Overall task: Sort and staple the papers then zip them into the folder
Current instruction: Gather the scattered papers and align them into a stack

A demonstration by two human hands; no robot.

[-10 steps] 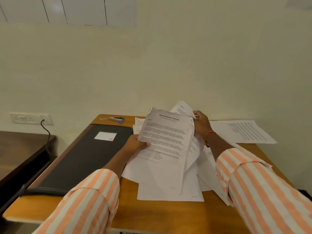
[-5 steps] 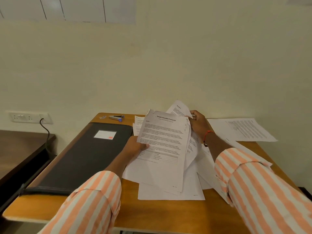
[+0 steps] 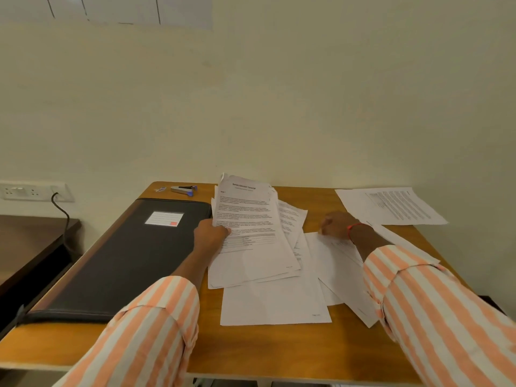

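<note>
Sheaf of papers [image 3: 248, 219] gripped at its left edge by left hand [image 3: 210, 233] | right hand [image 3: 336, 226] over loose sheets [image 3: 273, 303], blurred, grasp cannot be told | folder [image 3: 125, 255] just left of left hand | stapler [image 3: 184, 189] beyond it.

Top sheet [image 3: 251, 233] heading, seemingly "Sample Education Transcript"; rest illegible.
</note>
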